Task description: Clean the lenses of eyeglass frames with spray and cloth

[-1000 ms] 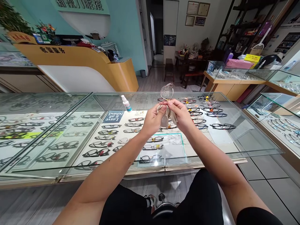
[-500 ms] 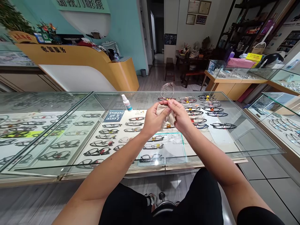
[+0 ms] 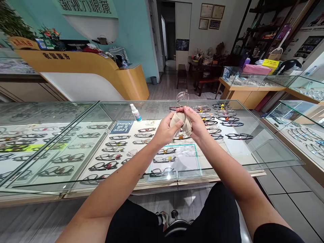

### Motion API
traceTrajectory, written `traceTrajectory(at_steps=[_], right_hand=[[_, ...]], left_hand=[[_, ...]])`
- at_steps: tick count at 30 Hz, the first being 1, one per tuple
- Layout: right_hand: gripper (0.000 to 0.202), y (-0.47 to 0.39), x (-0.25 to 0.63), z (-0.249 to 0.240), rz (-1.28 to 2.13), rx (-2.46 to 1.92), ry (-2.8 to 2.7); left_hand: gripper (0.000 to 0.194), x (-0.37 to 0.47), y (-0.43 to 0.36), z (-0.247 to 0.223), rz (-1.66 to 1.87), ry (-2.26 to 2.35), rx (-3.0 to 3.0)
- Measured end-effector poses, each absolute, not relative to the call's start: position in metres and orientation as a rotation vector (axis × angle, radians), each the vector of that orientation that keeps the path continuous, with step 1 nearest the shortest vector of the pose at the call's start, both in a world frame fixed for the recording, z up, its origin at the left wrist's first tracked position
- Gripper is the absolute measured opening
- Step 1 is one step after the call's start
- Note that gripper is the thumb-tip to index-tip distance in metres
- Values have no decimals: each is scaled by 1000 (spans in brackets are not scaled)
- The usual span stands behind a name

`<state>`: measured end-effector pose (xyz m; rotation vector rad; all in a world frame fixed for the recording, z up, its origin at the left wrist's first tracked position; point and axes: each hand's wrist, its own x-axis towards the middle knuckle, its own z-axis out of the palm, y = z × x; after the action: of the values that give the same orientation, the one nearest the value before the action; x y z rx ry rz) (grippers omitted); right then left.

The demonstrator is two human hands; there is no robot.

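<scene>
Both hands meet over the glass showcase, working on a pair of round, thin-rimmed glasses (image 3: 182, 98). One lens stands up beyond my fingers; the other is hidden in a beige cleaning cloth (image 3: 179, 118). My left hand (image 3: 165, 130) is closed on the cloth, its thumb pressing across the front. My right hand (image 3: 196, 124) is closed around the cloth's right side, fingers at the frame near the top. How much of the glasses each hand grips cannot be made out. To the left, a white spray bottle (image 3: 136, 113) stands upright on the glass.
The glass showcase (image 3: 215, 163) holds rows of spectacles, with a teal-edged sheet (image 3: 187, 162) and a blue printed card (image 3: 121, 127) inside. A wooden cashier counter (image 3: 136, 81) stands beyond at left. More display cases (image 3: 255, 88) line the right.
The cloth has been spread and folded more fully around the near lens. The upright lens has turned slightly and sits lower behind the fingers. The view has shifted slightly.
</scene>
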<state>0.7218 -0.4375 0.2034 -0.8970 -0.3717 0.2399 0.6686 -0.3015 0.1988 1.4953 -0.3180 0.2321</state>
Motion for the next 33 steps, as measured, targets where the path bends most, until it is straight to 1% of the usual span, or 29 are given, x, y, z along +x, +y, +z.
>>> traceTrajectory(at_steps=[3, 9, 13, 19, 23, 29, 33], right_hand=[[37, -435, 719, 201, 240, -910, -406], [43, -431, 709, 201, 280, -900, -506], [46, -432, 709, 202, 307, -907, -480], [44, -448, 722, 211, 258, -857, -444], [43, -457, 728, 216, 202, -852, -445], [46, -457, 730, 214, 128, -928, -470], [47, -458, 729, 213, -15, -1083, -564]], left_hand=[[75, 668, -304, 199, 258, -308, 1448], [64, 669, -304, 195, 395, -251, 1470], [69, 671, -305, 194, 481, -230, 1466], [65, 673, -293, 199, 263, -267, 1487], [68, 678, -284, 200, 194, -133, 1345], [54, 684, -280, 206, 156, -24, 1129], [52, 687, -278, 208, 122, -62, 1108]])
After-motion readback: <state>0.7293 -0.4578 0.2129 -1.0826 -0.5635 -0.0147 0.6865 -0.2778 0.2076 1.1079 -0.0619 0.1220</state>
